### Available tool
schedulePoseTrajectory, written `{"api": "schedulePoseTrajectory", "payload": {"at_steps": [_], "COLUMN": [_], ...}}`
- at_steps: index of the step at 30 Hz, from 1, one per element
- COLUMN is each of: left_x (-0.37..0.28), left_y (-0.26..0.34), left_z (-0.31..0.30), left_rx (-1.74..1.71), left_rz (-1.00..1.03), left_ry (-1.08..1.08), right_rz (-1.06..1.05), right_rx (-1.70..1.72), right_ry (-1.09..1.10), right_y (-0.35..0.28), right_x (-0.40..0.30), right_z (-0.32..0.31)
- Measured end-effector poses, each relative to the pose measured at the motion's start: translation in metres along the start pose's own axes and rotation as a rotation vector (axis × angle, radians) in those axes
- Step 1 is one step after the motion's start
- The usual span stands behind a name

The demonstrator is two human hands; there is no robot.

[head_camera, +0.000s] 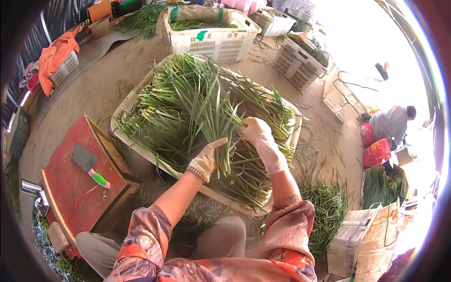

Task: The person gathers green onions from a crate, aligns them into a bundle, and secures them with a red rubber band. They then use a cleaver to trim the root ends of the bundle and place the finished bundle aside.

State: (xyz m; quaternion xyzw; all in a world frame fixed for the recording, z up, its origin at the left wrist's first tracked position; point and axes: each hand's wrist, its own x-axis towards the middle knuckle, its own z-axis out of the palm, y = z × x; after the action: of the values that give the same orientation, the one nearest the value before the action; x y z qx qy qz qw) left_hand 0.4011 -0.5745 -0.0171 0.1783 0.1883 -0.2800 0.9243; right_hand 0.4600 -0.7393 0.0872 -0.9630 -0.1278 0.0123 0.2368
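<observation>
A large white plastic crate (295,132) lies before me, filled with long, flat-leaved green stalks (169,84) that look like garlic chives. Pale cut ends face outward along its left and right sides. Over the crate's middle, my left hand (206,158), in a thin pale glove, curls around a loose bunch of the greens (223,158), thumb raised at its side. My right hand (259,132), also gloved, grips stalk ends at the bunch's right; its fingertips are partly hidden by leaves. A beaded bracelet (196,174) circles my left wrist.
A cleaver (86,160) with a green-and-pink handle lies on the red-topped wooden box (67,179) at left. Another white crate (211,44) stands beyond mine. Loose greens (326,204) are heaped at right, near stacked crates (352,236). A person (389,123) sits bent over at far right.
</observation>
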Motion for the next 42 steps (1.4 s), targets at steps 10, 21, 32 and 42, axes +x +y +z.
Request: {"api": "schedulePoseTrajectory", "payload": {"at_steps": [10,21,32,42], "left_x": [0.002,-0.050,-0.066,-0.121], "left_y": [-0.014,0.006,-0.013,-0.027], "left_z": [-0.004,0.014,0.023,0.073], "left_rx": [0.155,-0.009,0.020,1.257], "left_rz": [-0.014,0.009,-0.057,0.189], "left_ry": [-0.018,-0.347,-0.306,-0.027], "right_rz": [-0.263,0.086,-0.108,0.416], "right_rx": [-0.277,-0.563,-0.020,1.481], "right_ry": [-0.107,0.400,0.037,-0.281], "right_y": [-0.059,0.140,-0.040,-0.025], "right_x": [-0.106,0.102,-0.124,-0.101], "right_z": [-0.008,0.018,0.021,0.057]}}
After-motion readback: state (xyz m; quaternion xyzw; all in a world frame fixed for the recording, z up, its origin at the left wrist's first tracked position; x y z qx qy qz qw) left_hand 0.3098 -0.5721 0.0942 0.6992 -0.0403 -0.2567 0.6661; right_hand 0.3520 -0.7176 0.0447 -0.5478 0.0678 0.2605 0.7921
